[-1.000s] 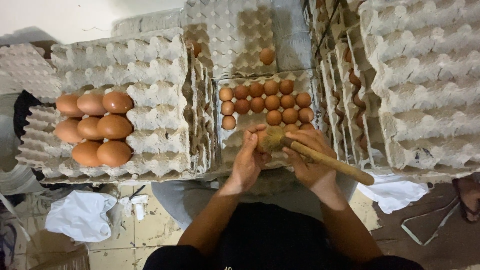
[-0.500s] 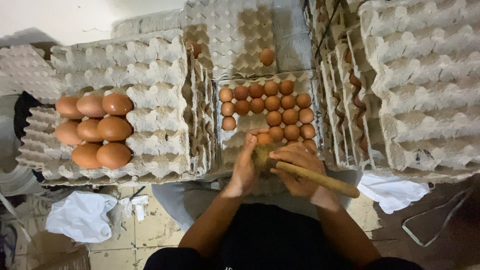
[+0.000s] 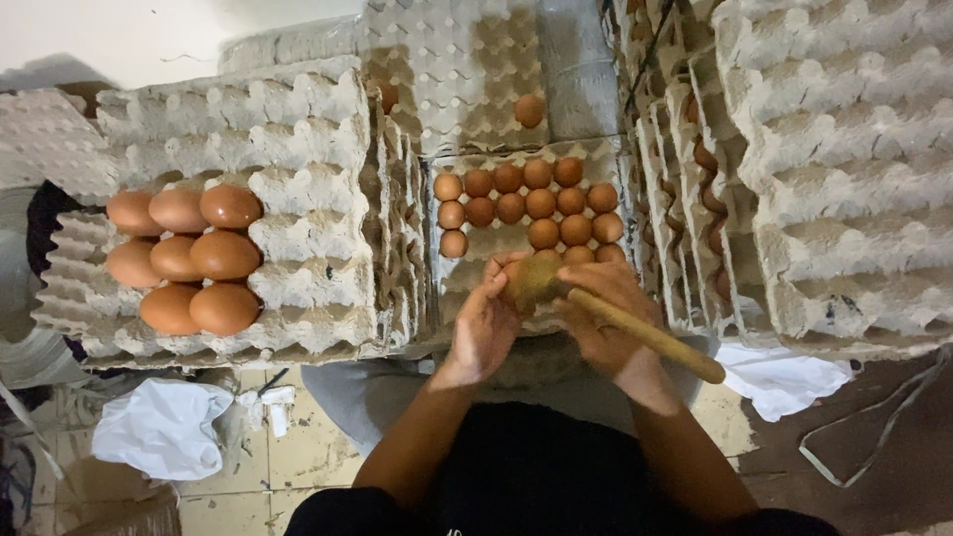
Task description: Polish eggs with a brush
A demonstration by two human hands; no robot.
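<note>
Closely hemmed by tray stacks (image 3: 844, 169), right hand (image 3: 606, 313) grips a brush (image 3: 635, 333); left hand (image 3: 486, 323) cups an egg (image 3: 531, 281).

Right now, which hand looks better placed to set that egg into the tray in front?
Probably the left hand: it cups the brown egg close to the grey cardboard egg tray. The right hand is occupied gripping the brown wooden-handled brush.

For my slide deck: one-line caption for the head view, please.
Left hand and right hand work a wooden-handled brush over a tray of brown eggs.
</note>
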